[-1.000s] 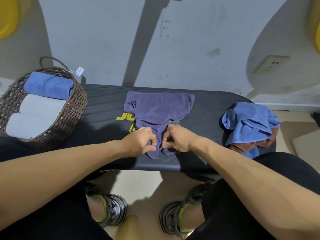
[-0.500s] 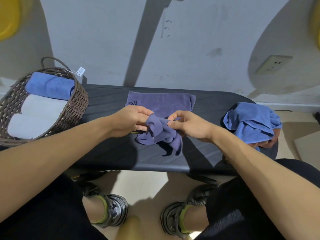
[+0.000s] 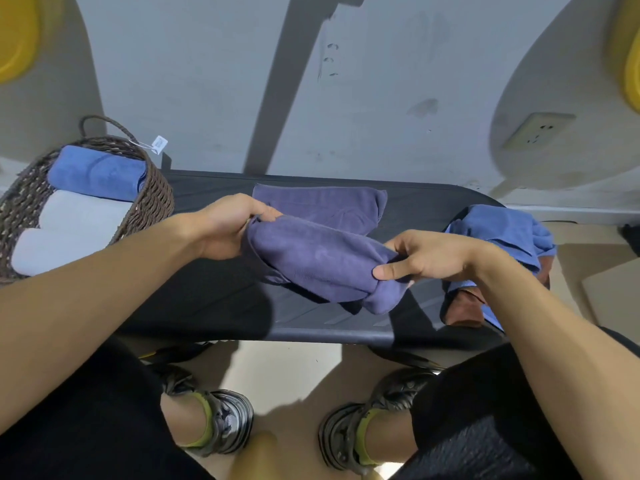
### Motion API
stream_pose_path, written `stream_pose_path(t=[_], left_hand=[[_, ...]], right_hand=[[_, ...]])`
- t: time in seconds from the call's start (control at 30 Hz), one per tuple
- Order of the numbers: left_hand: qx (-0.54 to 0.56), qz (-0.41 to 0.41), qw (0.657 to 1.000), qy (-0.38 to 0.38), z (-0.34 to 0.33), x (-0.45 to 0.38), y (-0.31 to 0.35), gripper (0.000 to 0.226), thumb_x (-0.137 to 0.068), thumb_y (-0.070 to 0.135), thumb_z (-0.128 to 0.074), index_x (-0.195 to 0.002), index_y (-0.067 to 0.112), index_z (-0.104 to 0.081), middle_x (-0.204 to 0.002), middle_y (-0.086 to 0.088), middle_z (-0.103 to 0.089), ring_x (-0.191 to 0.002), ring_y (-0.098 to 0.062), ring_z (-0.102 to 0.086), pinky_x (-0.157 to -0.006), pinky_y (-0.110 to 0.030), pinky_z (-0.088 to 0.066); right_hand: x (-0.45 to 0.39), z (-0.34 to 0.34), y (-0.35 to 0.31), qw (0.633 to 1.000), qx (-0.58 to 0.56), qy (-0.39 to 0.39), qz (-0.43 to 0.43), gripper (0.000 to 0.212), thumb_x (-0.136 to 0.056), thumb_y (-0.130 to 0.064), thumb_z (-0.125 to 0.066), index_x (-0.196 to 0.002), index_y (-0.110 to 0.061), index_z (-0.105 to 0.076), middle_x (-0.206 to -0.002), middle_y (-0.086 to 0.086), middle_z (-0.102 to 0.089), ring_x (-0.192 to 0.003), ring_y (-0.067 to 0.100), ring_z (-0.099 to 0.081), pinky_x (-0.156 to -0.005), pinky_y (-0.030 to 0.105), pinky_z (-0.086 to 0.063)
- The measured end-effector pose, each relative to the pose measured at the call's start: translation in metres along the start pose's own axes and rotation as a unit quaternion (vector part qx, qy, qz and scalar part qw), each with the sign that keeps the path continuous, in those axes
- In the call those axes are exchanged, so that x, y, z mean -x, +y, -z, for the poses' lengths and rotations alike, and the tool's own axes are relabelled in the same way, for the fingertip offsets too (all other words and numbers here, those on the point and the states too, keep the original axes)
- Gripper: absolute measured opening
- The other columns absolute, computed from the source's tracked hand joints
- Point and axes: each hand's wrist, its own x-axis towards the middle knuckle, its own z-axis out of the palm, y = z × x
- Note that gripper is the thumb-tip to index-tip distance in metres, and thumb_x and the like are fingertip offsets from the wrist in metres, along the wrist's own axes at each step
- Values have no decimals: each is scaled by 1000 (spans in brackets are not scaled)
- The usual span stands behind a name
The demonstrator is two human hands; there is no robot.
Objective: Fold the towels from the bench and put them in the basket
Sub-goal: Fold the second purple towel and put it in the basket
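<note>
A purple towel (image 3: 322, 258) lies across the middle of the black bench (image 3: 207, 299), its near part lifted and stretched between my hands while its far part rests flat. My left hand (image 3: 228, 226) pinches the towel's left end. My right hand (image 3: 426, 258) grips its right end, which hangs down in a bunch. A crumpled blue towel (image 3: 502, 230) sits on a brown towel (image 3: 464, 306) at the bench's right end. The wicker basket (image 3: 156, 202) at the left holds a rolled blue towel (image 3: 97, 173) and two rolled light grey towels (image 3: 72, 230).
A grey wall with a socket (image 3: 536, 129) rises right behind the bench. My knees and sandalled feet (image 3: 221, 420) are below the bench's front edge. A paper tag (image 3: 159, 144) hangs from the basket handle.
My hands pulled the purple towel's near edge up from the bench front, then moved apart, stretching the lifted part between them. The camera view shifted slightly.
</note>
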Motion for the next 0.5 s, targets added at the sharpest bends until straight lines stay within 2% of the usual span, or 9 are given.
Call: stream_pose_path(t=[0.07,0.13,0.2,0.27,0.33,0.4,0.43,0.5], left_hand=[[-39,6,999,-19,5,2,2,22,-80,10,-61,-94,2,-75,-105,-11,-71,-93,-22,-69,-75,-29,-57],[-92,1,995,-43,10,6,2,18,-80,10,-65,-90,3,-78,-98,-10,-74,-88,-18,-71,-68,-24,-56],[-157,-32,986,-43,14,7,0,17,-88,4,-61,-88,5,-78,-93,-7,-75,-84,-12,-70,-67,-18,-54],[-200,-51,978,-41,16,6,-3,21,-93,1,-55,-93,4,-76,-92,-4,-75,-81,-8,-68,-68,-15,-52],[-246,-54,967,-35,14,3,-9,20,-95,2,-54,-99,4,-74,-93,-1,-74,-81,-7,-65,-70,-14,-51],[-267,-100,957,57,10,-5,-17,14,-95,7,-59,-97,6,-73,-91,2,-73,-80,-5,-62,-71,-12,-48],[-246,-146,949,135,8,-10,-22,10,-94,10,-63,-96,8,-73,-88,3,-72,-76,-2,-61,-69,-10,-47],[-177,-221,915,286,2,-18,-33,7,-92,16,-67,-97,13,-70,-81,4,-68,-69,1,-59,-66,-11,-46]], right_hand=[[7,6,4,997,-70,-3,27,38,-87,-21,-69,-112,7,-68,-111,19,-73,-110,34,-68,-100,40,-52],[13,12,6,993,-105,-14,48,39,-86,-18,-68,-112,10,-67,-113,23,-71,-111,35,-67,-102,40,-51],[19,17,9,990,-123,-34,56,33,-86,-14,-67,-109,9,-68,-110,24,-71,-106,33,-68,-96,36,-53],[25,20,11,985,-150,-63,52,28,-87,-13,-66,-107,6,-70,-106,24,-71,-100,31,-69,-88,33,-56],[26,19,14,979,-189,-59,50,25,-88,-15,-67,-107,1,-72,-103,21,-72,-96,29,-70,-83,33,-58],[17,14,18,974,-222,4,49,31,-89,-18,-67,-113,2,-70,-109,22,-72,-99,30,-70,-85,36,-58],[10,10,21,969,-234,52,51,33,-91,-20,-66,-115,3,-68,-110,22,-71,-99,29,-69,-85,37,-58],[-7,0,27,949,-266,159,62,27,-94,-21,-64,-110,0,-69,-100,18,-71,-90,25,-66,-79,38,-57]])
